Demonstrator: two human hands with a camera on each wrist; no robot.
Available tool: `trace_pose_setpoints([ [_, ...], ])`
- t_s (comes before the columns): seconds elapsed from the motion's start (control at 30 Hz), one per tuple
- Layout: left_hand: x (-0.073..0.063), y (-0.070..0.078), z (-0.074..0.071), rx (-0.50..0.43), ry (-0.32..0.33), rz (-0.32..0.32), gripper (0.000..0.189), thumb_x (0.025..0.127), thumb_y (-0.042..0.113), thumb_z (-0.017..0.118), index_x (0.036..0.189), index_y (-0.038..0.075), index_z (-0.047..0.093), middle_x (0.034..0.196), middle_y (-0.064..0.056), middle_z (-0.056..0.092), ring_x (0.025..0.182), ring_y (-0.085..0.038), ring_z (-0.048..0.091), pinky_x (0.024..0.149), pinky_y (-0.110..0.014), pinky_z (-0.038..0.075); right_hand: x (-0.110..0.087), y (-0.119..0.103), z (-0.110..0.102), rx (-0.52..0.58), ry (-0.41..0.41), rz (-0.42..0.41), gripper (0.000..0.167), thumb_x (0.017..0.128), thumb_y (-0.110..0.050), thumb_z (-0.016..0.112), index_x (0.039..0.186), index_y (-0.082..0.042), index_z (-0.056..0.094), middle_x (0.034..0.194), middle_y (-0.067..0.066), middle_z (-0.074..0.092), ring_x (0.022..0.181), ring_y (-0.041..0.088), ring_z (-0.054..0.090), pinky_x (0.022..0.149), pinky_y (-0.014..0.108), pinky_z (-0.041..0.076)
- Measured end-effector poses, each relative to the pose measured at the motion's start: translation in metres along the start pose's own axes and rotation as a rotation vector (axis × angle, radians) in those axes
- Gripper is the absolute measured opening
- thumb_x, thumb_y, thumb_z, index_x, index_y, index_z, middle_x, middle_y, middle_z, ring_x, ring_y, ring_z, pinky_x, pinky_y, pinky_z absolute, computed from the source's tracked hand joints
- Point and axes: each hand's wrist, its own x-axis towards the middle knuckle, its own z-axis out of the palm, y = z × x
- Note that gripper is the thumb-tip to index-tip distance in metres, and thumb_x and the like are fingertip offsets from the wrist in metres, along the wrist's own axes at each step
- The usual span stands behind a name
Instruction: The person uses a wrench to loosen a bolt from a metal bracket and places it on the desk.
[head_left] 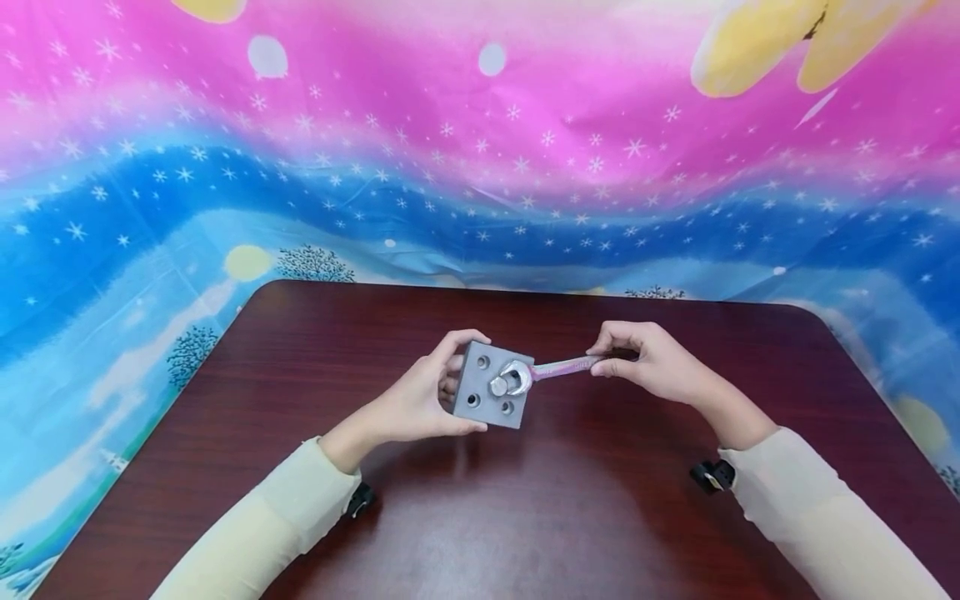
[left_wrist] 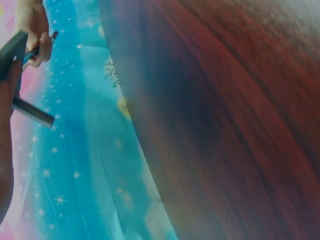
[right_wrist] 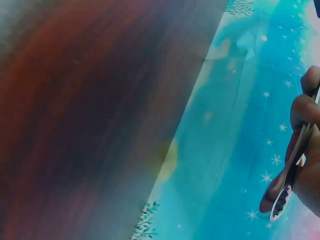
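Observation:
My left hand [head_left: 420, 392] grips a square grey metal block [head_left: 487, 408] by its left side, thumb and fingers at opposite edges. Holes show near the block's corners. A silver bolt [head_left: 498, 386] stands out from its face; in the left wrist view the threaded shank of the bolt [left_wrist: 33, 111] juts from the other side. Between thumb and fingers, my right hand [head_left: 652, 362] pinches a combination wrench [head_left: 562, 367], whose open jaw sits around the bolt. In the right wrist view the toothed ring end of the wrench [right_wrist: 280, 202] sticks out past the fingers.
Both hands are above a dark reddish-brown wooden table [head_left: 337, 333] with rounded far corners. Behind it hangs a pink and blue printed cloth [head_left: 450, 167]. A small black device sits at each wrist, on the left cuff [head_left: 362, 500] and the right cuff [head_left: 712, 476].

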Motion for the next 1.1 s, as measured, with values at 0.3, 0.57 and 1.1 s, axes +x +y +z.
trace_pose_setpoints([
  [0.3, 0.006, -0.001, 0.007, -0.008, 0.266, 0.036, 0.095, 0.07, -0.002, 0.086, 0.144, 0.018, 0.029, 0.111, -0.015, 0.07, 0.076, -0.017, 0.071, 0.069, -0.031, 0.061, -0.02, -0.008, 0.023, 0.093, 0.178, 0.106, 0.009, 0.088, -0.002, 0.071, 0.095, -0.005, 0.066, 0.084, 0.005, 0.073, 0.07, 0.006, 0.065, 0.063, 0.025, 0.053],
  [0.57, 0.012, 0.0, 0.017, 0.031, 0.486, 0.077, 0.096, 0.07, -0.002, 0.086, 0.144, 0.019, 0.029, 0.112, -0.013, 0.071, 0.084, -0.021, 0.074, 0.071, -0.028, 0.06, -0.024, -0.025, 0.049, 0.195, 0.297, 0.154, 0.01, 0.088, 0.001, 0.07, 0.096, 0.0, 0.063, 0.085, 0.012, 0.074, 0.067, 0.013, 0.066, 0.06, 0.024, 0.055],
  [1.1, 0.024, 0.0, 0.032, 0.065, 0.661, 0.216, 0.096, 0.069, -0.002, 0.087, 0.144, 0.011, 0.029, 0.114, -0.016, 0.071, 0.083, -0.023, 0.075, 0.066, -0.027, 0.06, -0.021, -0.043, 0.083, 0.397, 0.323, 0.221, 0.015, 0.09, 0.0, 0.068, 0.096, 0.006, 0.056, 0.081, -0.008, 0.073, 0.063, 0.005, 0.063, 0.059, 0.024, 0.056],
])
